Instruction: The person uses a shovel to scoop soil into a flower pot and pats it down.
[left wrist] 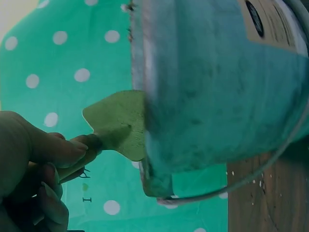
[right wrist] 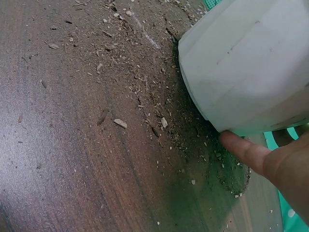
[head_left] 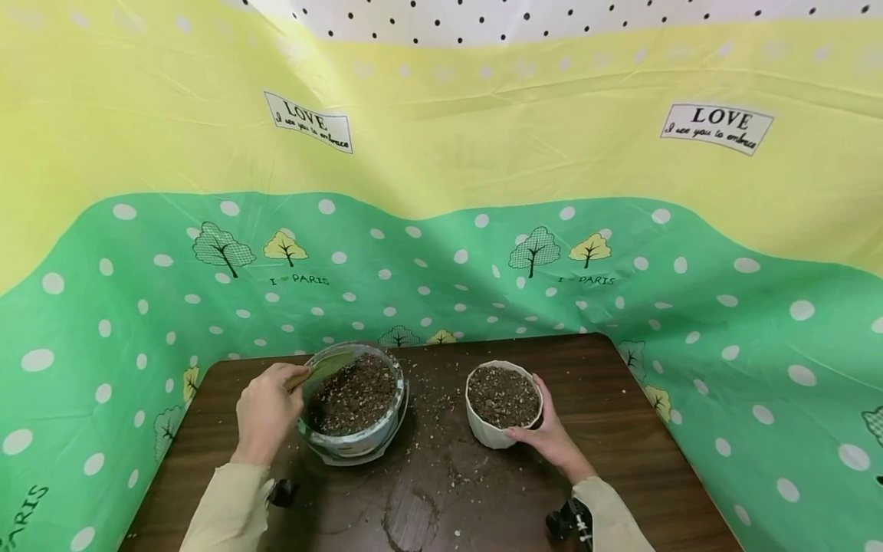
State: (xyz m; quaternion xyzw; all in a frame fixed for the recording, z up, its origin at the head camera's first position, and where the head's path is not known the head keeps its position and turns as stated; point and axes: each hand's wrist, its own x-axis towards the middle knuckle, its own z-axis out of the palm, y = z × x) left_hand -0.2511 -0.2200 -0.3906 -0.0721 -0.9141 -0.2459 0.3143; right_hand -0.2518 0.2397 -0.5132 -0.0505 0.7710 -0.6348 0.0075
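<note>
My left hand (head_left: 265, 414) grips the handle of a small green hand trowel (head_left: 333, 363) at the left rim of a bucket of dark potting soil. In the left wrist view the trowel blade (left wrist: 118, 124) slants across the edge of the blue-grey bucket (left wrist: 203, 96), and its tip is hidden behind the wall. On the right, a ribbed white flowerpot (head_left: 486, 431) holds soil (head_left: 502, 395) close to its rim. My right hand (head_left: 552, 438) holds this pot from its right side, thumb at the front and fingers around the far side. The right wrist view shows the pot's wall (right wrist: 241, 63) near the tabletop.
Loose soil (right wrist: 145, 82) and pale flecks are scattered over the brown wooden table (head_left: 345, 506), mostly between bucket and pot. A wire handle (left wrist: 241, 181) hangs along the bucket. A green and yellow printed cloth (head_left: 414, 268) encloses the table's back and sides.
</note>
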